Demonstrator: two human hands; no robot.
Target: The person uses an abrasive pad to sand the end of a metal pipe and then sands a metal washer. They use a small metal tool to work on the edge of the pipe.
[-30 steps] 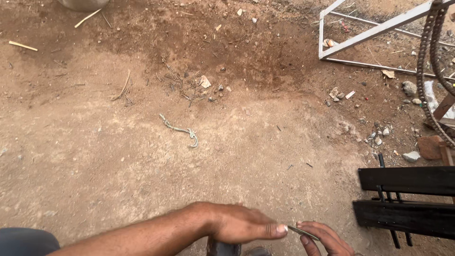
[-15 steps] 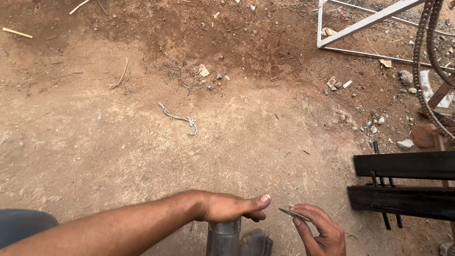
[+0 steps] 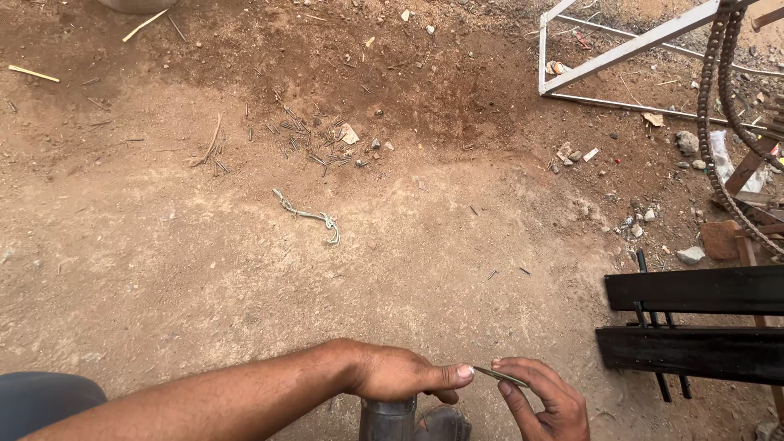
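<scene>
Thin metal rod [image 3: 500, 376], short and dull grey, low in the frame right of centre, held level. Pinched at its near end by the left hand [image 3: 400, 374], thumb and forefinger closed on it; gripped further along by the right hand [image 3: 543, 398], fingers curled narrowly around it. Just beneath the left hand, a dark metal cylinder [image 3: 387, 419], at the bottom edge. To the right, two black flat bars [image 3: 694, 318] lying across thin rods. Mid-frame on the dirt ground [image 3: 163, 245], a twisted bit of wire [image 3: 310, 216]. Upper right, a white metal frame [image 3: 621, 53] and a rusty chain [image 3: 712, 122].
</scene>
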